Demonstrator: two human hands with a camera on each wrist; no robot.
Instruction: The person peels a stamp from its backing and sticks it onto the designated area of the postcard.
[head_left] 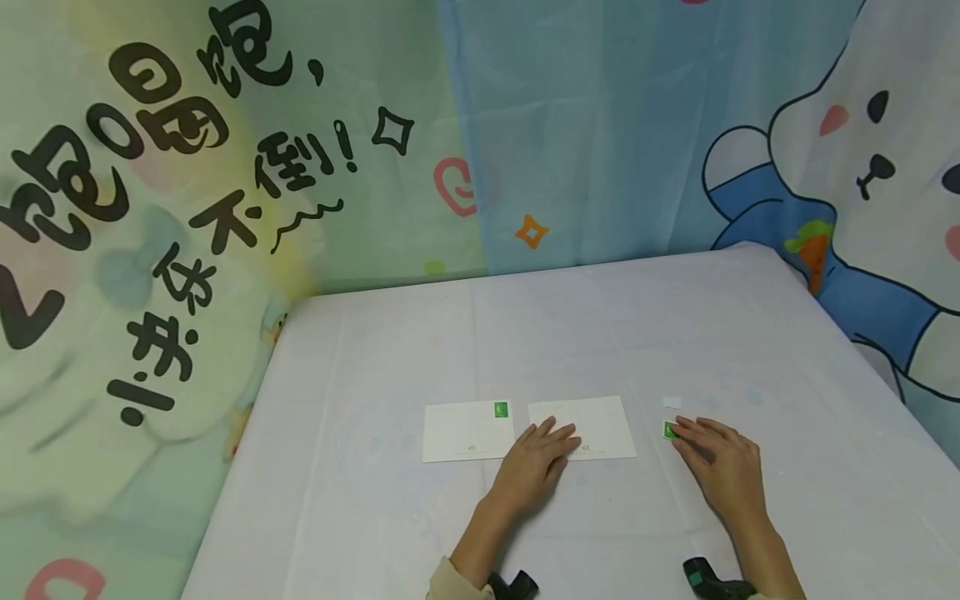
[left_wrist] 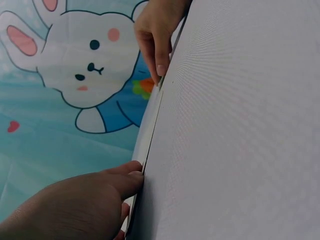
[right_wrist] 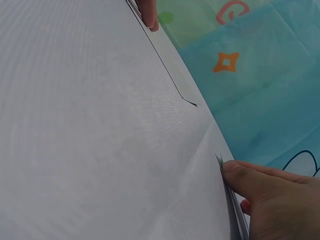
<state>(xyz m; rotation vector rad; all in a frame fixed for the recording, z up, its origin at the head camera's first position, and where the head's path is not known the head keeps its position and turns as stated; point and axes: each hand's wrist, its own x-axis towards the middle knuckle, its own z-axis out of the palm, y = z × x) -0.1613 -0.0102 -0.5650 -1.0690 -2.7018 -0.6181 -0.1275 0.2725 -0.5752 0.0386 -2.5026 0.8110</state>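
Note:
Two white envelopes lie side by side on the white table. On the left envelope (head_left: 457, 429), a green stamp sits at the upper right corner. My left hand (head_left: 532, 467) rests with extended fingers on the lower left part of the right envelope (head_left: 603, 425), covering some of it. To the right of that envelope, my right hand (head_left: 723, 467) pinches a small green stamp (head_left: 668, 430) with white edges between thumb and fingers. In the right wrist view the stamp (right_wrist: 219, 161) sticks out past the fingertips, just above the cloth.
A small pale slip (head_left: 672, 402) lies on the table just beyond my right hand. White cloth (head_left: 375, 517) covers the table. Behind it hangs a printed curtain (head_left: 585, 125) with a cartoon rabbit and writing.

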